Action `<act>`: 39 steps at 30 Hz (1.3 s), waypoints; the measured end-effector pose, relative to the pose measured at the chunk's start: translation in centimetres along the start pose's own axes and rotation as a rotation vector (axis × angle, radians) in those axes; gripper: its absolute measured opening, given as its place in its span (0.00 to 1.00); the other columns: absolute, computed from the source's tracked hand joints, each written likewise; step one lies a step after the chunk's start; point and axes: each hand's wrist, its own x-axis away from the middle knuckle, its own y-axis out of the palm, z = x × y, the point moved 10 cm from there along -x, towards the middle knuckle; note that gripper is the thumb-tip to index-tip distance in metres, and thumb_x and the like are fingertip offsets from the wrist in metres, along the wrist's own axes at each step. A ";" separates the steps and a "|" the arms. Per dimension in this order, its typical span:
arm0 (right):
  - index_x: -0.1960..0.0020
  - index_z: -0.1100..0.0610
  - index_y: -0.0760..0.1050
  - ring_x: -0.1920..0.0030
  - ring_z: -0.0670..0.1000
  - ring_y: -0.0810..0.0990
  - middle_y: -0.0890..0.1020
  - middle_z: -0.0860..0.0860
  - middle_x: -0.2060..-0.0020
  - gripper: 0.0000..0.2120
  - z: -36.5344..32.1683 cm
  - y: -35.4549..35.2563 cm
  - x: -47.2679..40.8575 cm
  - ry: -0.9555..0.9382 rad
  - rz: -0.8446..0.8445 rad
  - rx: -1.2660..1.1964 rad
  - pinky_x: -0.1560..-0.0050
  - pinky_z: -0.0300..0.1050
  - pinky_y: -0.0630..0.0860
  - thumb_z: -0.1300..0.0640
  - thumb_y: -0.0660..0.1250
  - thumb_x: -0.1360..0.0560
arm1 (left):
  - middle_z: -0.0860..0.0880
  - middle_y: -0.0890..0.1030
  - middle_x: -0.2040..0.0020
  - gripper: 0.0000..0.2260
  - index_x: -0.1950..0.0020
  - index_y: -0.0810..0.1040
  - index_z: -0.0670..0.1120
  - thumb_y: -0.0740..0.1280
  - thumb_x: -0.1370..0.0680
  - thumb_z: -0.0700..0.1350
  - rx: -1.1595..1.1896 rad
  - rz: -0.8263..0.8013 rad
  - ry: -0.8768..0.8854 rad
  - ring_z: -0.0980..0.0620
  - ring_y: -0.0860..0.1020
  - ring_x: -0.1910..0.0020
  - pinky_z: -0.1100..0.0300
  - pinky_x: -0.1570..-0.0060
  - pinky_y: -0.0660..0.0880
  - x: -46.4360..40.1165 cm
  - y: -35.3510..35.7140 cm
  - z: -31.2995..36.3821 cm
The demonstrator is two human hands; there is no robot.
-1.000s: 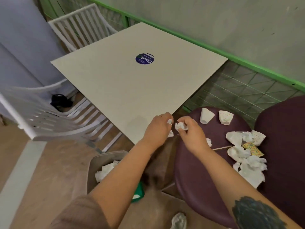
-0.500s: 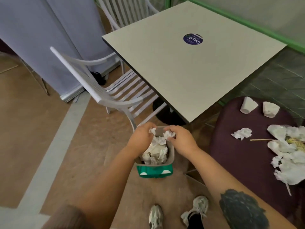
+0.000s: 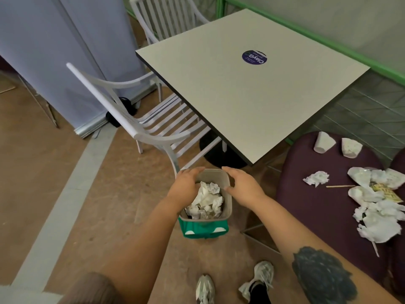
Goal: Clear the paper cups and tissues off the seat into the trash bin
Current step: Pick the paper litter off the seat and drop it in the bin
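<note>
A small trash bin (image 3: 228, 207) with a grey rim and green base stands on the floor, filled with crumpled tissues (image 3: 206, 201). My left hand (image 3: 186, 183) and my right hand (image 3: 243, 185) hover over its rim, fingers spread, holding nothing. On the purple seat (image 3: 317, 207) at the right lie two tipped paper cups (image 3: 324, 142) (image 3: 350, 148), a crumpled tissue (image 3: 316, 178), a wooden stick (image 3: 339, 186) and a heap of tissues and wrappers (image 3: 377, 207).
A square table (image 3: 241, 91) with a round blue sticker stands above the bin. A white slatted chair (image 3: 153, 121) is tucked under its left side. My shoes (image 3: 232, 286) are on the brown floor near the bin.
Both hands carried tissues from the seat's edge down to the bin. They have now opened and the tissues lie in the bin.
</note>
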 end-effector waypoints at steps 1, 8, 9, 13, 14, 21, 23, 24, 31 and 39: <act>0.26 0.49 0.62 0.31 0.51 0.69 0.68 0.50 0.29 0.30 0.0 -0.3 0.1 0.004 0.012 -0.016 0.33 0.44 0.67 0.58 0.67 0.25 | 0.48 0.74 0.34 0.23 0.29 0.68 0.51 0.64 0.24 0.38 0.008 0.007 0.021 0.46 0.66 0.32 0.56 0.32 0.61 -0.1 -0.1 0.5; 0.26 0.47 0.59 0.39 0.53 0.75 0.69 0.51 0.30 0.30 0.6 -3.1 1.2 0.029 0.087 -0.072 0.40 0.47 0.72 0.55 0.67 0.25 | 0.50 0.71 0.31 0.24 0.30 0.67 0.52 0.64 0.25 0.38 0.047 0.036 0.110 0.49 0.64 0.29 0.52 0.31 0.64 -1.6 -1.0 5.0; 0.26 0.47 0.59 0.38 0.54 0.74 0.68 0.51 0.30 0.30 0.8 -3.6 1.3 0.033 0.100 -0.081 0.39 0.47 0.72 0.55 0.67 0.25 | 0.50 0.71 0.32 0.24 0.30 0.67 0.52 0.64 0.24 0.39 0.046 0.041 0.132 0.49 0.64 0.29 0.52 0.31 0.65 -1.9 -1.1 5.8; 0.26 0.49 0.59 0.37 0.53 0.73 0.69 0.51 0.30 0.30 2.2 -6.2 2.1 0.040 0.172 -0.117 0.38 0.46 0.70 0.55 0.66 0.24 | 0.49 0.74 0.34 0.21 0.31 0.69 0.49 0.66 0.24 0.42 0.061 0.078 0.194 0.49 0.68 0.32 0.54 0.31 0.66 -3.1 -1.1 9.7; 0.26 0.49 0.59 0.37 0.53 0.73 0.69 0.51 0.30 0.30 2.7 -7.0 2.3 0.044 0.190 -0.121 0.39 0.45 0.70 0.55 0.66 0.24 | 0.48 0.74 0.34 0.21 0.31 0.70 0.48 0.66 0.24 0.42 0.052 0.087 0.223 0.49 0.69 0.33 0.54 0.32 0.66 -3.4 -0.9 10.9; 0.26 0.48 0.58 0.39 0.53 0.74 0.68 0.51 0.30 0.29 8.3 -11.3 3.6 0.097 0.277 -0.189 0.41 0.43 0.70 0.56 0.64 0.24 | 0.49 0.73 0.33 0.19 0.31 0.69 0.49 0.65 0.22 0.44 0.024 0.024 0.328 0.49 0.68 0.33 0.56 0.33 0.65 -5.7 2.4 18.4; 0.26 0.48 0.58 0.40 0.52 0.75 0.69 0.50 0.30 0.29 10.8 -12.8 4.1 0.126 0.296 -0.200 0.43 0.43 0.71 0.56 0.64 0.24 | 0.50 0.72 0.33 0.19 0.31 0.69 0.50 0.64 0.22 0.45 0.013 0.005 0.350 0.50 0.68 0.33 0.55 0.32 0.64 -6.6 4.0 20.9; 0.26 0.47 0.58 0.41 0.52 0.75 0.70 0.50 0.31 0.29 11.8 -13.4 4.3 0.139 0.301 -0.200 0.43 0.43 0.71 0.55 0.65 0.24 | 0.50 0.73 0.33 0.19 0.31 0.69 0.50 0.64 0.22 0.45 0.010 -0.001 0.351 0.50 0.68 0.33 0.56 0.32 0.64 -6.9 4.6 21.8; 0.27 0.47 0.61 0.42 0.52 0.76 0.71 0.50 0.32 0.29 21.5 -19.3 6.1 0.257 0.361 -0.219 0.41 0.45 0.72 0.56 0.66 0.25 | 0.49 0.74 0.35 0.21 0.31 0.70 0.49 0.66 0.24 0.44 0.001 -0.082 0.428 0.50 0.70 0.35 0.63 0.36 0.63 -10.1 11.1 30.7; 0.29 0.48 0.64 0.38 0.50 0.75 0.72 0.51 0.33 0.28 32.0 -24.1 8.1 0.357 0.412 -0.240 0.37 0.49 0.72 0.58 0.66 0.27 | 0.49 0.72 0.35 0.21 0.31 0.70 0.49 0.67 0.24 0.43 -0.007 -0.157 0.450 0.49 0.69 0.35 0.59 0.35 0.65 -13.1 18.0 37.7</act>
